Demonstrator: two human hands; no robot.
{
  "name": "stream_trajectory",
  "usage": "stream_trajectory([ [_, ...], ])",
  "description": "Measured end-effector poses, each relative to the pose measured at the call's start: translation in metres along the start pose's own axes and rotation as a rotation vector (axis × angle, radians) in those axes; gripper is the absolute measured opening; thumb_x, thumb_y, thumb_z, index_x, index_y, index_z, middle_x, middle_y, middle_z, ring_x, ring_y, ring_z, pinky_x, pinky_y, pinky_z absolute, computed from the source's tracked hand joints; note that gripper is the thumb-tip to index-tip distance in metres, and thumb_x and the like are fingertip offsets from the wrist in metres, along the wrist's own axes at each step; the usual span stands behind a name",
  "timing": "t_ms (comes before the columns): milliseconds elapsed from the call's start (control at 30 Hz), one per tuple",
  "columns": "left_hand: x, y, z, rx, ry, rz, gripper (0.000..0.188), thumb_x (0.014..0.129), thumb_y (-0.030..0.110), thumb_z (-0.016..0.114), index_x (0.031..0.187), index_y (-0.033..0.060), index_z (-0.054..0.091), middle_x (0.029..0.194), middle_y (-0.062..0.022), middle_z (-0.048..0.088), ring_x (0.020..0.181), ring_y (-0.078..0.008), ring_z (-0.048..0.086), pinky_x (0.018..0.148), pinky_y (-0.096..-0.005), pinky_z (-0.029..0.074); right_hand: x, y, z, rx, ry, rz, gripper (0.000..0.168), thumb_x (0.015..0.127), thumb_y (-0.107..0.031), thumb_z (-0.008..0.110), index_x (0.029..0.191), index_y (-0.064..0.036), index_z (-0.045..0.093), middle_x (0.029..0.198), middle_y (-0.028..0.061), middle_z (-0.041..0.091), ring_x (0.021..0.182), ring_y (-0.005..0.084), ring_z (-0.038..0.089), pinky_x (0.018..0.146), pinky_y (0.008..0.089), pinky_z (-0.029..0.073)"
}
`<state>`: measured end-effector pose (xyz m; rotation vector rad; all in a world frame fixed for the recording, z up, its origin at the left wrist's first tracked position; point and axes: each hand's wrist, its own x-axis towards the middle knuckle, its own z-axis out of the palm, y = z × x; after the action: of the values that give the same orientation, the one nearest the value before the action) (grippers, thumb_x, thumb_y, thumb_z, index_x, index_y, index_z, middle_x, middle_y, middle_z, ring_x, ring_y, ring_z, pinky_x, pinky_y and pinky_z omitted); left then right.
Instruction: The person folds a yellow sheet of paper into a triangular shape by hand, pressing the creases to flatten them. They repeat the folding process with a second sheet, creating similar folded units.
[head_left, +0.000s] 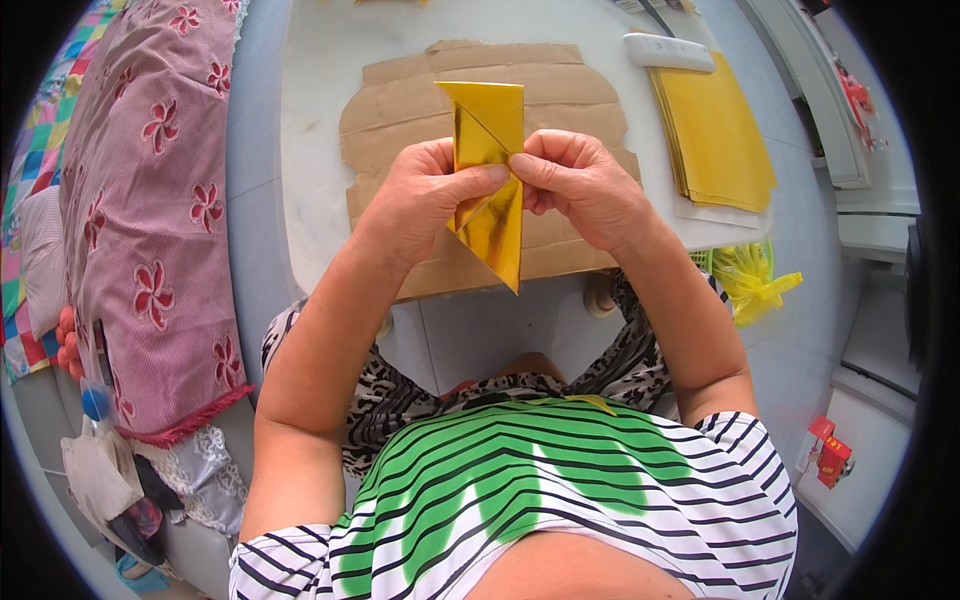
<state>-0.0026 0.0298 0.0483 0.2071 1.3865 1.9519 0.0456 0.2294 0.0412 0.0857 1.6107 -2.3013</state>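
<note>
A shiny gold paper strip (490, 124) with diagonal folds is held up between both hands. Its upper and lower ends run out to slanted points. My left hand (431, 187) pinches its left edge, thumb lying across the front near the middle. On the other edge my right hand (574, 180) grips the paper, with the thumb tip on the front face and the fingers curled behind. The fingers behind the paper are partly hidden. Below the hands a flattened piece of brown cardboard (577, 232) lies on the white table (315, 105).
At the table's right lies a stack of gold paper sheets (720, 142), with a white oblong object (669, 52) on its far end. A yellow plastic bag (754, 289) is beside the table's right corner. To the left, a pink flowered cover (161, 202) drapes a long seat.
</note>
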Motion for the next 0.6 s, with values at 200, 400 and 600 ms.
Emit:
stream_trajectory([
  [200, 0.002, -0.003, 0.000, 0.110, 0.038, 0.024, 0.018, 0.086, 0.015, 0.074, 0.096, -0.0003, 0.070, 0.087, -0.0036, 0.069, 0.079, -0.0099, 0.061, 0.074, -0.0231, 0.047, 0.005, -0.001, -0.013, -0.011, 0.075, -0.115, 0.016, 0.094, -0.022, 0.068, 0.088, -0.007, 0.068, 0.076, -0.0016, 0.063, 0.068, 0.0063, 0.056, 0.065, 0.0212, 0.046],
  [400, 0.001, -0.004, -0.012, 0.167, -0.014, -0.001, 0.017, 0.085, 0.017, 0.077, 0.083, 0.0026, 0.068, 0.076, -0.0027, 0.066, 0.073, -0.0091, 0.057, 0.071, -0.0233, 0.043, 0.004, -0.006, -0.019, -0.001, 0.107, -0.140, 0.017, 0.094, -0.024, 0.069, 0.088, -0.007, 0.069, 0.074, -0.0021, 0.062, 0.066, 0.0062, 0.055, 0.064, 0.0217, 0.046],
  [600, 0.002, -0.003, -0.012, 0.157, -0.020, -0.009, 0.019, 0.085, 0.020, 0.077, 0.081, 0.0036, 0.068, 0.074, -0.0026, 0.065, 0.072, -0.0094, 0.057, 0.071, -0.0241, 0.043, 0.002, -0.007, -0.019, -0.009, 0.119, -0.168, 0.017, 0.094, -0.023, 0.069, 0.088, -0.007, 0.069, 0.074, -0.0020, 0.062, 0.065, 0.0057, 0.055, 0.062, 0.0204, 0.045],
])
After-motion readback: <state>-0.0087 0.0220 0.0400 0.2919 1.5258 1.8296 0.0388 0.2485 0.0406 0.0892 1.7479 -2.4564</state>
